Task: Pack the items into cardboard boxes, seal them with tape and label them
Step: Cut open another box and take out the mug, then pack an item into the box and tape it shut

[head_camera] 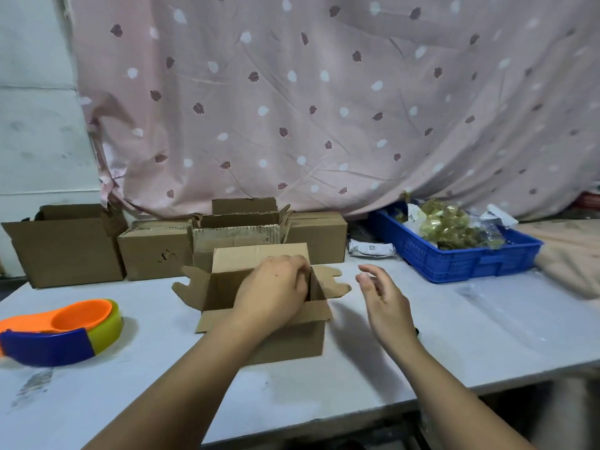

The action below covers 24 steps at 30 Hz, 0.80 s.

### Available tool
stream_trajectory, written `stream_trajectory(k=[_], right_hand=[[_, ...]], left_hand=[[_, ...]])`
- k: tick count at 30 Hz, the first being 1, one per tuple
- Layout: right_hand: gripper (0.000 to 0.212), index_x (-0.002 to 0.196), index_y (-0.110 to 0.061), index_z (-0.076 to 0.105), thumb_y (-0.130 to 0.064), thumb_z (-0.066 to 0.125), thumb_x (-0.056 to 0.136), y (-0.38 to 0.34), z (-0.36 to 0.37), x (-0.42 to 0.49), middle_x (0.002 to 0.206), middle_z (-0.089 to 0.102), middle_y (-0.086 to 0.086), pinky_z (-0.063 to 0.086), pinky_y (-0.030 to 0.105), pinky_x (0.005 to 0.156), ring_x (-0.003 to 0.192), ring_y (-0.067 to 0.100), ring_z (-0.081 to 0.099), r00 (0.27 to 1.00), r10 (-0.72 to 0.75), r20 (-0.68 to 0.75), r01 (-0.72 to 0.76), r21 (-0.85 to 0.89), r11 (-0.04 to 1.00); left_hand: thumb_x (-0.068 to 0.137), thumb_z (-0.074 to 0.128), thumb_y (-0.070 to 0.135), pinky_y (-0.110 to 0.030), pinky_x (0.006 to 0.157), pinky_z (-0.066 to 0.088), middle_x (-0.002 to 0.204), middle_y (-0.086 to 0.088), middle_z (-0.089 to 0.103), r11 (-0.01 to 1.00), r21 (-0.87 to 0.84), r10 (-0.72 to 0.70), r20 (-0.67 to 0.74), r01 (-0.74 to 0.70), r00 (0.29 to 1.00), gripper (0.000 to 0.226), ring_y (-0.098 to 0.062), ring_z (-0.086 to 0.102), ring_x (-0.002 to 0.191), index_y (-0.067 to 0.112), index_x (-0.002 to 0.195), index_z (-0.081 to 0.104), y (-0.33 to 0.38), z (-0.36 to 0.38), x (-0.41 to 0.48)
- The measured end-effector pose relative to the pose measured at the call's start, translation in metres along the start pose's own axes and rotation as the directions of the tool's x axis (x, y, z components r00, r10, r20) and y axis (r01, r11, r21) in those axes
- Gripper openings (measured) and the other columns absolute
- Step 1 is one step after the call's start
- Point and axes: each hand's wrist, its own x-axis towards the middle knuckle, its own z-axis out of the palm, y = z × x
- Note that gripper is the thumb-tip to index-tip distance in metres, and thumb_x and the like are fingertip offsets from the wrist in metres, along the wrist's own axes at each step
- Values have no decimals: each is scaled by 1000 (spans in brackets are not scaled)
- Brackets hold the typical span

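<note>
Standing open, brown cardboard box (pixel 300 339) splays 4 flaps beneath left hand (pixel 274 289).

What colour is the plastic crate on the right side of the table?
The crate is blue; head view.

A pink sheet (pixel 324 92) printed with white and dark-red leaves hangs creased across the back of the room, filling most of the view behind a pale grey worktop (pixel 454 336). To the left, a bare white wall (pixel 35 125) shows faint stains and horizontal seams. A beige cloth (pixel 571 254) lies over the surface at far right. The light is soft and even, casting blurred shadows on the worktop; the space beneath its front edge is dark.
</note>
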Motion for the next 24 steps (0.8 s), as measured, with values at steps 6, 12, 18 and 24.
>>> stream_trajectory(k=[6,12,18,24], right_hand=[[18,108,-25,64,-20,55,94,33,-60,9,104,66,-12,37,8,74,98,0,57,994,56,-95,-68,-123,990],[23,109,-20,68,-12,54,91,80,-131,15,115,65,-2,39,27,89,111,19,54,984,26,-179,-107,-459,882],[34,126,-17,60,-11,51,94,120,-175,27,143,46,6,23,27,109,136,22,29,988,39,-153,-137,-709,691],[51,146,-25,35,-33,48,97,134,-195,40,143,46,6,38,36,100,131,27,39,955,231,-188,-281,-826,489]], left_hand=[[94,47,17,-27,98,40,125,4,61,930,-333,186,62,-156,981,30,-13,53,116,24,121,57,87,54,13],[93,44,8,-31,100,40,130,-1,57,866,-495,172,154,-75,973,38,-16,47,125,21,129,52,150,138,24],[88,42,-2,-30,103,36,132,-4,54,902,-403,239,164,-156,957,48,-18,40,128,15,132,50,165,187,26],[88,42,-2,-26,101,38,129,-5,55,876,-445,277,149,-186,949,46,-18,47,121,13,130,53,159,211,14]])
